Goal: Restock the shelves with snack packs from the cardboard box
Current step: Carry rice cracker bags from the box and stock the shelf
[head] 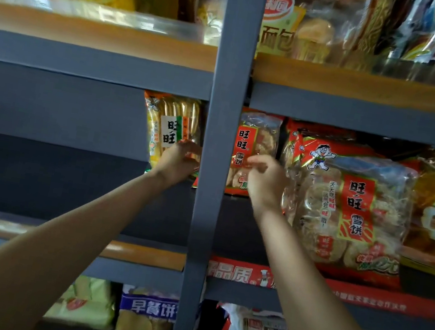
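Both arms reach up — left hand [179, 162] grips the yellow pack [169, 128], right hand [263, 182] pinches the red pack [254, 142].

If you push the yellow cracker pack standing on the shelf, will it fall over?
Probably. The yellow cracker pack stands tall and narrow, so it likely tips. The left hand holds its lower part. Its shiny wrapper looks slippery, and the crackers inside could break.

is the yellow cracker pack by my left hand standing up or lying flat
Standing up. The yellow cracker pack sits upright at the back of the middle shelf, label facing out, with the left hand gripping its lower edge.
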A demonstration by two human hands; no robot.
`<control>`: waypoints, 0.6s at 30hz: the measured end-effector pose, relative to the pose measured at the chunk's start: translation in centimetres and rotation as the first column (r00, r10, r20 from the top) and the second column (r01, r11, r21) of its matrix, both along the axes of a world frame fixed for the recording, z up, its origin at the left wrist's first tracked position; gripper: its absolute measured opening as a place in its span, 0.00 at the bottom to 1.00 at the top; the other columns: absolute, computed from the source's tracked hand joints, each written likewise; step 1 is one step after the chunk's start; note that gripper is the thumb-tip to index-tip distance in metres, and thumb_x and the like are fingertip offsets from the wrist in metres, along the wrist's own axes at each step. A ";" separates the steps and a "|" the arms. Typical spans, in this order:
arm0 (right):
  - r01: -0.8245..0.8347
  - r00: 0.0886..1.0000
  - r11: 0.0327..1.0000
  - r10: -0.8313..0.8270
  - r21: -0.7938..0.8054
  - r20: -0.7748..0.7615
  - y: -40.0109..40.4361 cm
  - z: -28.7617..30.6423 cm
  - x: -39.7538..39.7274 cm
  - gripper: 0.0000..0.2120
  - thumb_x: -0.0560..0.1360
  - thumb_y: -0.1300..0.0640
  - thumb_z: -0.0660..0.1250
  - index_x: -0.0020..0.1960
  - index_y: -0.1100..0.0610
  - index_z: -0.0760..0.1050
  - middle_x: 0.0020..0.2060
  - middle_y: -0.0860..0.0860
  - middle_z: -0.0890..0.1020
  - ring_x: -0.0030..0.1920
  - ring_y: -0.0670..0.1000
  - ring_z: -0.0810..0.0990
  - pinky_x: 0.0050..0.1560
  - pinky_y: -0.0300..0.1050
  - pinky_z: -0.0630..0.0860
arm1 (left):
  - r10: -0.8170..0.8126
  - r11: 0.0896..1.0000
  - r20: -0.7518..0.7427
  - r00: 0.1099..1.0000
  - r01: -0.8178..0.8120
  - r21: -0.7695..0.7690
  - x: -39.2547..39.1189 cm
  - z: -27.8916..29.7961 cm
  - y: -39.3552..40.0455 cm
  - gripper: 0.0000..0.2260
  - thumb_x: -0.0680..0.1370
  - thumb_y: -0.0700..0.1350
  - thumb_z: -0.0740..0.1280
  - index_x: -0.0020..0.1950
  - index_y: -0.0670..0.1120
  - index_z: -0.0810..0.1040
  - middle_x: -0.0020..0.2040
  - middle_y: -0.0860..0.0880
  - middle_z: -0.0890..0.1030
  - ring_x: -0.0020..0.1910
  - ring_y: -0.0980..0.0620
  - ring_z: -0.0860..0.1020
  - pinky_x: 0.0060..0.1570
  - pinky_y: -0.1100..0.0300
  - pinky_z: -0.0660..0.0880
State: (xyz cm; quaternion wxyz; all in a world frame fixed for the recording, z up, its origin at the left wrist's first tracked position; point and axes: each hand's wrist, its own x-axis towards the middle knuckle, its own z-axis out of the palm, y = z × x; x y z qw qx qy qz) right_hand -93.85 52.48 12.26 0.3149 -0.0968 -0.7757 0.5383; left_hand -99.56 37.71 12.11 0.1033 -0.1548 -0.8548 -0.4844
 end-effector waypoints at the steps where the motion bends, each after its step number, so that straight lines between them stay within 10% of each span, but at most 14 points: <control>1: 0.006 0.997 0.996 -0.013 -0.094 -0.081 -0.6 0.6 1.3 0.17 0.70 0.74 0.55 0.44 0.57 0.77 0.45 0.53 0.81 0.43 0.52 0.79 0.44 0.44 0.77 | 0.016 1.000 -0.025 1.000 -0.017 -0.018 0.9 0.3 -0.7 0.09 0.75 0.32 0.63 0.53 0.38 0.78 0.58 0.34 0.77 0.58 0.35 0.75 0.56 0.51 0.75; 6: 0.085 0.800 0.966 -0.213 -0.245 -0.561 -5.6 4.1 9.2 0.16 0.70 0.71 0.55 0.37 0.52 0.71 0.32 0.45 0.75 0.36 0.50 0.75 0.41 0.50 0.74 | 0.097 0.995 -0.067 0.993 -0.097 -0.001 7.7 0.7 -5.1 0.12 0.74 0.33 0.64 0.54 0.45 0.79 0.57 0.43 0.79 0.57 0.46 0.77 0.47 0.65 0.72; 10: -0.090 0.710 0.983 -0.052 -0.163 -0.702 -13.2 5.5 16.5 0.15 0.69 0.69 0.53 0.36 0.51 0.70 0.29 0.48 0.73 0.29 0.52 0.71 0.31 0.50 0.69 | 0.133 0.989 -0.118 0.984 -0.140 -0.054 16.4 0.7 -10.9 0.13 0.74 0.33 0.61 0.56 0.42 0.78 0.56 0.43 0.78 0.51 0.48 0.78 0.40 0.71 0.69; 14: -0.361 0.840 0.924 0.382 0.131 -0.384 -25.8 2.5 21.2 0.10 0.69 0.62 0.54 0.40 0.57 0.74 0.34 0.54 0.80 0.35 0.59 0.78 0.37 0.50 0.74 | 0.246 0.964 -0.008 0.969 -0.246 -0.101 27.0 -0.6 -20.1 0.16 0.71 0.42 0.61 0.55 0.39 0.77 0.53 0.40 0.79 0.52 0.42 0.79 0.47 0.59 0.72; 18: -0.677 0.719 0.665 0.689 0.315 0.091 -39.1 -3.8 27.7 0.08 0.73 0.64 0.61 0.48 0.62 0.77 0.46 0.60 0.82 0.50 0.60 0.80 0.50 0.50 0.74 | 0.603 0.795 0.143 0.785 -0.577 -0.184 40.0 -4.7 -33.0 0.09 0.77 0.39 0.61 0.54 0.40 0.77 0.51 0.39 0.80 0.53 0.41 0.78 0.52 0.54 0.72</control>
